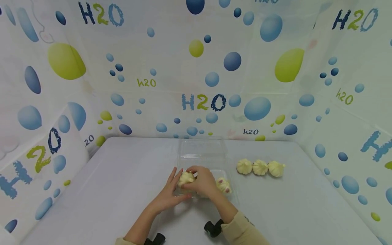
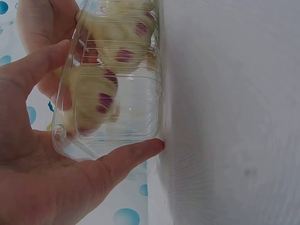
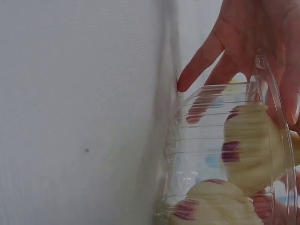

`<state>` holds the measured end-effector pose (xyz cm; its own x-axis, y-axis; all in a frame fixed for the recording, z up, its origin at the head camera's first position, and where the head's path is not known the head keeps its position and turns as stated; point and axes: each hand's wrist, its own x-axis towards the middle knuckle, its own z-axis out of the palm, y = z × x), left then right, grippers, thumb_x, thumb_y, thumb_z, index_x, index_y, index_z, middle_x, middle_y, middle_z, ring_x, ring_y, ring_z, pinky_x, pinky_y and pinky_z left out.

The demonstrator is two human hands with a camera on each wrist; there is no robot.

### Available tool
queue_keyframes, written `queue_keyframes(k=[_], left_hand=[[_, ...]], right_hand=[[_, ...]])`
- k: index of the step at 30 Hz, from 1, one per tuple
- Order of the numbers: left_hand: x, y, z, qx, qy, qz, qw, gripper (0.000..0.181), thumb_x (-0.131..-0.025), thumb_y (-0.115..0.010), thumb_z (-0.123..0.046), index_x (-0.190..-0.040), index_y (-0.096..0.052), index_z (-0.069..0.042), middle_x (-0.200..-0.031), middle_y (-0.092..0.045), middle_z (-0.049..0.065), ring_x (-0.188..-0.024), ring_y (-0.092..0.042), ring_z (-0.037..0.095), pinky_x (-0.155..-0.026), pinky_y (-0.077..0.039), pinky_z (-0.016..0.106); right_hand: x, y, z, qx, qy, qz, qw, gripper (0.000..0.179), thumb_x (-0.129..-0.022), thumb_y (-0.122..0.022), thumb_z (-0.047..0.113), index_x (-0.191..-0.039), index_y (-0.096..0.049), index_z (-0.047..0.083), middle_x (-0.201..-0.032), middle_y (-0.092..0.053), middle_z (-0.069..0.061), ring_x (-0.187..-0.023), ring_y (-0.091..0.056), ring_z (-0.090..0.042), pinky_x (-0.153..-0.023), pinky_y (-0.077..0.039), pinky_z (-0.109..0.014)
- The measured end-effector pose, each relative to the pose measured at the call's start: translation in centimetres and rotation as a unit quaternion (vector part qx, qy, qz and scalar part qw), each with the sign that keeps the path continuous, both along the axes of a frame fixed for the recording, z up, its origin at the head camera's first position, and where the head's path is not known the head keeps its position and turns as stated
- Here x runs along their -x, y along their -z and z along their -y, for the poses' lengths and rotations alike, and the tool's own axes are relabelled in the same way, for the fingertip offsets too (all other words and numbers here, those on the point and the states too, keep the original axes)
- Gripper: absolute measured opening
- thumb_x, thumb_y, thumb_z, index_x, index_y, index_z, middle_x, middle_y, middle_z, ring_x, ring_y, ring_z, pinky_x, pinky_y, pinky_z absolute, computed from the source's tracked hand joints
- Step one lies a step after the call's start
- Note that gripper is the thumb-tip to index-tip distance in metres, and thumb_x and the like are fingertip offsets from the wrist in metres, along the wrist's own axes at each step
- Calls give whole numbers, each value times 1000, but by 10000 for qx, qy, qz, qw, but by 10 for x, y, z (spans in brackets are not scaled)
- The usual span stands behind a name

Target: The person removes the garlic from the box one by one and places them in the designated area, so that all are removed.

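Note:
A clear plastic clamshell box [image 2: 140, 105] stands on the table with its lid [image 1: 202, 149] folded back. My right hand [image 1: 204, 183] pinches a pale garlic bulb [image 1: 186, 178] with purple patches at the left end of the box. Against the box's left end, my left hand [image 1: 166, 196] is spread with long, straight fingers, its fingertips beside that bulb. Through the clear wall in the right wrist view, the held bulb [image 3: 253, 154] appears tilted inside the box. Another garlic bulb [image 1: 224, 185] lies in the right part of the box; my right hand hides the middle.
Three garlic bulbs [image 1: 260, 167] sit in a touching row on the table [image 1: 128, 170], right of the box. Black wrist devices [image 1: 213, 228] sit below both hands. A patterned curtain [image 1: 171, 61] surrounds the back and sides.

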<state>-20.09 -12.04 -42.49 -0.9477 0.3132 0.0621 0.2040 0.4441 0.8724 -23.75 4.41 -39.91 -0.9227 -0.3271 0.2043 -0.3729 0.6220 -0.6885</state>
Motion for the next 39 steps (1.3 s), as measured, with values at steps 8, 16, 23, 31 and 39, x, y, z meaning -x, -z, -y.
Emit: queue_keyframes(k=[8,16,23,31,39], left_hand=[[1,3,0,-81,-20,39,10000,93,-77,-73,-30,-148,-15,-14,-152,7,15,-135,-14,39,-100,-29,52],[0,0,-1,-21,-32,3,10000,91,-78,-72,-29,-147,-16,-12,-152,6,15,-134,-17,39,-99,-32,50],[0,2,0,42,-110,88,9999,91,-78,-72,-32,-148,-16,-15,-152,7,13,-133,-21,40,-100,-30,51],[-2,-3,-3,29,-109,32,9999,89,-78,-72,-30,-147,-18,-14,-152,5,16,-129,-27,44,-98,-32,52],[-2,-2,-4,134,-154,5,9998,87,-79,-72,-27,-147,-20,-14,-152,5,15,-130,-24,43,-98,-32,52]], right_hand=[[4,1,-9,753,20,101,9971,45,-66,-83,28,-103,-66,10,-97,-64,-6,-72,-62,-15,-63,-50,-25],[2,-2,-16,1378,-49,145,9903,42,-67,-81,23,-103,-66,8,-99,-63,-8,-72,-62,-19,-60,-50,-25],[2,-1,-18,1633,51,-28,9866,44,-67,-82,23,-105,-66,8,-96,-63,-9,-72,-62,-20,-58,-50,-25],[0,-2,-22,1877,210,-91,9820,43,-67,-82,23,-105,-67,9,-96,-63,-7,-73,-59,-17,-62,-50,-27],[-4,-5,-30,1883,409,10,9813,42,-68,-81,26,-105,-67,13,-96,-63,-3,-76,-57,-17,-63,-49,-28]])
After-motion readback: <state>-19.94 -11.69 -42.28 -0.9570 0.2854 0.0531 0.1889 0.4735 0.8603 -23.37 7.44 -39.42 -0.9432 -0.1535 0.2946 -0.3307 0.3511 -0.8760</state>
